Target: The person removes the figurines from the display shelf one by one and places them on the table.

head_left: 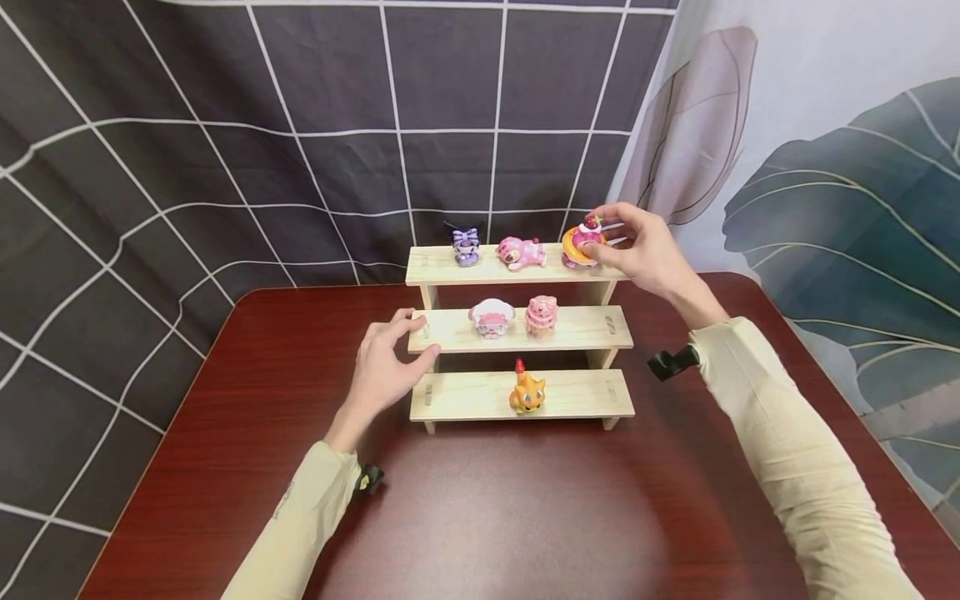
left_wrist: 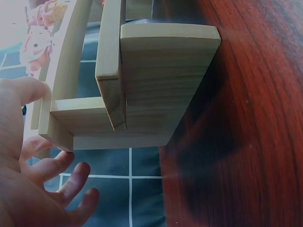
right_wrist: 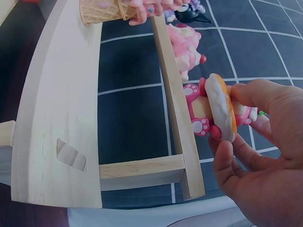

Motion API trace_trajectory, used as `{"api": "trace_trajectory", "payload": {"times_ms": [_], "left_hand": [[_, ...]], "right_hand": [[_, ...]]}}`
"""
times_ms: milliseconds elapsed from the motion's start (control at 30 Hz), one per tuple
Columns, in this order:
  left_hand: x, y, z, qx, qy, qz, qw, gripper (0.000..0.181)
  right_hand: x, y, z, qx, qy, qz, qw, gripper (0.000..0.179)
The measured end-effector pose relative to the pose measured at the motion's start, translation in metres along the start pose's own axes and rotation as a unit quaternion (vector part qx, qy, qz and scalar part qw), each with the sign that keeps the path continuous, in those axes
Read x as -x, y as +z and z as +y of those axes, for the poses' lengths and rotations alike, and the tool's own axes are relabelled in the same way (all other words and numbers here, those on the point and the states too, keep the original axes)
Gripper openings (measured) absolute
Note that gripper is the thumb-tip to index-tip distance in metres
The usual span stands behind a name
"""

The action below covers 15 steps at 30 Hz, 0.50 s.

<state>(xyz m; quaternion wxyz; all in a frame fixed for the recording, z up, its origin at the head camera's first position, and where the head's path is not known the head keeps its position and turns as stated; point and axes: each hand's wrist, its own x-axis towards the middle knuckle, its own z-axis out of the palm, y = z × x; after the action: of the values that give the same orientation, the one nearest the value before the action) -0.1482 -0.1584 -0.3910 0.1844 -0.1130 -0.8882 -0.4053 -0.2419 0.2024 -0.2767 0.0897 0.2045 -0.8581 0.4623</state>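
A three-step wooden display shelf (head_left: 480, 403) stands on the table. My right hand (head_left: 647, 252) pinches a pink figurine with an orange ring (head_left: 577, 244) at the right end of the top step. Its pink paws (right_wrist: 199, 126) face that step's edge in the right wrist view, and fingers hold the ring and upper body. My left hand (head_left: 386, 367) holds the left end of the middle step, thumb at the front, other fingers farther back. Left of the ringed figurine are a lying pink figurine (head_left: 522, 252) and a purple figurine (head_left: 466, 247).
A white-and-pink figurine (head_left: 492, 318) and a pink figurine (head_left: 542, 316) stand on the middle step. An orange figurine with a red-tipped tail (head_left: 528, 393) sits on the bottom step. Dark checked cloth (head_left: 330, 167) hangs behind the reddish-brown table (head_left: 495, 517).
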Motion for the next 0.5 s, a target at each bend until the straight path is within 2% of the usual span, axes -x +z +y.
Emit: {"api": "trace_trajectory", "payload": {"times_ms": [500], "left_hand": [[0.0001,0.0003,-0.0014,0.001,0.001,-0.001,1.0,0.049]], "right_hand": [[0.0042,-0.0003,-0.0063,0.015,-0.007,-0.003,0.9999,0.039]]}}
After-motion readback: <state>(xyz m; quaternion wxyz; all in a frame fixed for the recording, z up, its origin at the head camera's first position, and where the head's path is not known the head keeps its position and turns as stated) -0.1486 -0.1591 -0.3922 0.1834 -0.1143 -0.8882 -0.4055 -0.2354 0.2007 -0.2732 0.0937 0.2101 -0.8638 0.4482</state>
